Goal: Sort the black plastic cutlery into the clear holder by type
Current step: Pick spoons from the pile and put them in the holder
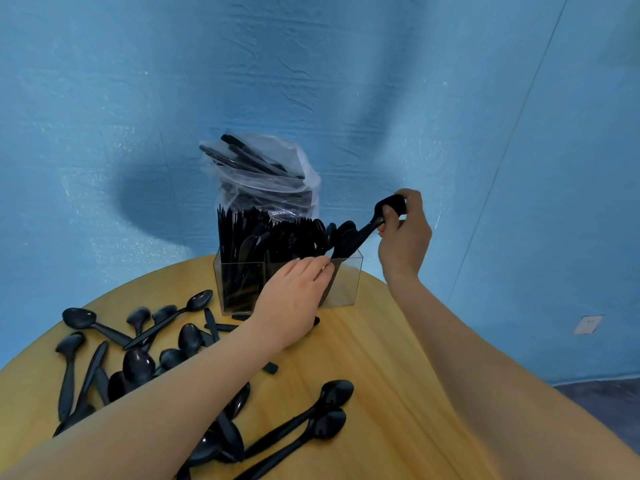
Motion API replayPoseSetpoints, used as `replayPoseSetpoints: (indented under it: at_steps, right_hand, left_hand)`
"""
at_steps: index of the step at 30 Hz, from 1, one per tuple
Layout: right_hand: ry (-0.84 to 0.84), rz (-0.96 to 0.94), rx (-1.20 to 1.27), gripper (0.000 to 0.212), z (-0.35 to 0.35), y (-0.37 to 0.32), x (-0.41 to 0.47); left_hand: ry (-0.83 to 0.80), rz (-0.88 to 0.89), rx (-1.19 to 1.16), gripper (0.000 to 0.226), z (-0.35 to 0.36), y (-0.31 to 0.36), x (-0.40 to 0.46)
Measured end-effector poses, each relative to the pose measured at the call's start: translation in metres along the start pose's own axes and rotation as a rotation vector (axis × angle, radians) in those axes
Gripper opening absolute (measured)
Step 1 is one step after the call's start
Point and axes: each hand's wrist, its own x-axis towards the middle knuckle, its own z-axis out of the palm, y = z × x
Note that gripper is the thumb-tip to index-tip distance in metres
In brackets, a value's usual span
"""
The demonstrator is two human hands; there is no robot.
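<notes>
A: Nearest us, what lies on the table [398, 375]?

B: Loose black spoons [138, 365], glossy thin plastic with oval bowls and long flat handles, scattered over the near left of the round, pale wood-grain top. Two more spoons [311, 420] lie side by side near the middle. They look like the unsorted stock, judging by the heap.

A: And the hands?

B: The left hand [294, 299] reaches over the pile to the near wall of the clear holder [346, 282], fingers fairly straight and resting against it, gripping nothing I can make out; probably steadying the box so it doesn't slide. The right hand [403, 230], further and to the right, pinches a bunch of spoons [367, 230] by the bowl end, handles angled down into the holder's right compartment.

A: So spoons go right?

B: It seems so. The holder is rigid transparent plastic with straight walls; knives stand upright at the left, forks in the middle.

A: Behind it?

B: A crinkled clear bag of cutlery [263, 171], against a wrinkled blue backdrop [346, 64].
</notes>
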Motion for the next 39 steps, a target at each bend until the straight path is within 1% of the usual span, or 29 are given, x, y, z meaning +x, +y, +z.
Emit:
replayPoseSetpoints:
  at_steps: [3,6,8,10,13,16,20,23,26,28,30,32,35,36,39]
  right_hand:
    - [-0.149,-0.121,-0.16,0.011,0.008,0.013,-0.015]
    - [-0.248,-0.215,-0.424,0.025,0.007,0.026,-0.029]
    - [-0.285,-0.227,-0.567,0.03,0.002,0.03,-0.035]
    - [-0.31,-0.193,-0.631,0.034,-0.006,0.027,-0.041]
    - [-0.361,-0.098,-0.561,0.041,-0.022,0.018,-0.063]
    - [-0.484,0.013,-0.483,0.037,-0.038,0.016,-0.1]
    - [-0.681,0.162,-0.476,0.032,-0.056,0.015,-0.142]
    - [-0.837,0.16,-0.459,0.033,-0.068,0.009,-0.164]
    - [-0.888,0.116,-0.484,0.029,-0.077,0.001,-0.177]
    - [-0.895,0.108,-0.472,0.029,-0.083,-0.007,-0.182]
    - [-0.909,0.111,-0.44,0.031,-0.09,-0.014,-0.186]
    - [-0.952,0.112,-0.408,0.036,-0.098,-0.02,-0.19]
    - [-1.016,0.096,-0.427,0.048,-0.108,-0.023,-0.195]
    - [-1.009,0.084,-0.435,0.047,-0.11,-0.022,-0.196]
    - [-0.978,0.002,-0.463,0.035,-0.113,-0.021,-0.196]
  left_hand:
    - [0.002,-0.005,0.027,0.06,0.0,-0.001,-0.002]
    - [-0.059,-0.017,0.011,0.062,-0.006,0.003,-0.002]
    - [-0.079,-0.014,0.001,0.061,-0.009,0.004,-0.002]
    - [-0.082,-0.039,-0.021,0.059,-0.013,0.004,-0.004]
    - [-0.101,-0.105,-0.107,0.051,-0.023,0.008,-0.019]
    - [-0.146,-0.175,-0.21,0.043,-0.031,0.018,-0.047]
    - [-0.253,-0.232,-0.322,0.043,-0.043,0.031,-0.09]
    - [-0.37,-0.213,-0.32,0.051,-0.051,0.037,-0.117]
    - [-0.463,-0.162,-0.232,0.055,-0.056,0.043,-0.135]
    - [-0.456,-0.151,-0.212,0.047,-0.056,0.047,-0.14]
    - [-0.396,-0.157,-0.19,0.037,-0.055,0.052,-0.141]
    - [-0.337,-0.167,-0.159,0.03,-0.051,0.058,-0.141]
    - [-0.296,-0.162,-0.112,0.026,-0.045,0.065,-0.142]
    - [-0.283,-0.158,-0.103,0.026,-0.044,0.066,-0.143]
    - [-0.243,-0.13,-0.099,0.023,-0.042,0.065,-0.144]
